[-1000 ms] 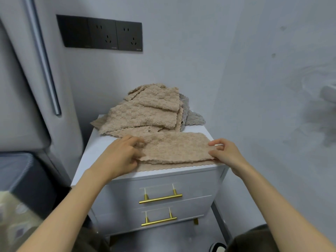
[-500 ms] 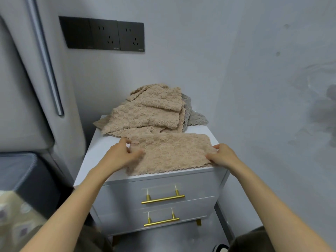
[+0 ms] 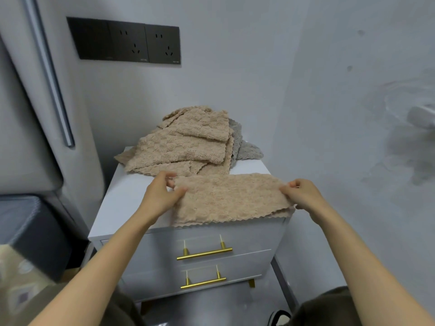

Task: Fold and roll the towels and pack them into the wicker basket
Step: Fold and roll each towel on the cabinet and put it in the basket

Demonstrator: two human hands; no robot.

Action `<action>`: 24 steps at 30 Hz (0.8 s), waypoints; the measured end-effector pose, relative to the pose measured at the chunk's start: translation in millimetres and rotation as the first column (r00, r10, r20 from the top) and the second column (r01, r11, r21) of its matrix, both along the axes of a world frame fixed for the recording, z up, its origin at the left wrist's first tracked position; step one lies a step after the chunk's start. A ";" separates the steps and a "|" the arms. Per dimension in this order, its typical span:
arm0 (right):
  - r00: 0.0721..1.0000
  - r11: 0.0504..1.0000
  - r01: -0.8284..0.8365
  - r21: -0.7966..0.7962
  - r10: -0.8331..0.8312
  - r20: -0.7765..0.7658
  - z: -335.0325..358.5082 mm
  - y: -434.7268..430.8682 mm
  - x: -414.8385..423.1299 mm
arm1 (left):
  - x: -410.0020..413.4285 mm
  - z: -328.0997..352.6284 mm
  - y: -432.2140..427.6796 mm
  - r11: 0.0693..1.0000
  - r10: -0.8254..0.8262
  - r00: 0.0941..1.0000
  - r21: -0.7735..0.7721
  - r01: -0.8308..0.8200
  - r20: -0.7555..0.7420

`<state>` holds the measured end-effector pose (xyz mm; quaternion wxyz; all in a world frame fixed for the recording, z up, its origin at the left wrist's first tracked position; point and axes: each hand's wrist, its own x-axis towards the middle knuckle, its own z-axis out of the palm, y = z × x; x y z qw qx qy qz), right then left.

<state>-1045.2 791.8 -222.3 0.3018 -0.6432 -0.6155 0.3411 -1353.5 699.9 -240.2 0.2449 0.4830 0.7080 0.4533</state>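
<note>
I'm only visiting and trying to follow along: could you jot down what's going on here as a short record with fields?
Surface: white nightstand, two drawers with gold handles
In hand: beige towel, folded strip along the front edge
Left hand: pinches its left end
Right hand: pinches its right end
Waiting: pile of beige towels, grey towel behind
Basket: not in view

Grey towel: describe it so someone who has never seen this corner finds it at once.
Find the white cabinet with gold drawer handles in the corner. A heap of beige towels lies at the back of its top, and the grey towel pokes out from under the heap's right side. It is the only grey one; the folded towel in front is beige too.
</note>
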 end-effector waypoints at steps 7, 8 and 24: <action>1.000 1.000 0.011 -0.003 -0.011 -0.015 -3.1 0.2 2.8 | -4.2 -2.6 3.4 0.998 0.015 0.998 0.062 -0.012 -0.056; 1.000 1.000 0.008 -0.003 -0.008 0.001 -4.0 0.1 3.1 | -4.9 -3.5 4.0 0.999 0.017 0.998 0.050 -0.014 -0.058; 0.998 0.995 0.057 -0.078 -0.055 0.037 -12.2 19.2 -17.9 | -5.4 -8.7 34.2 0.995 0.075 0.993 -0.078 -0.068 0.095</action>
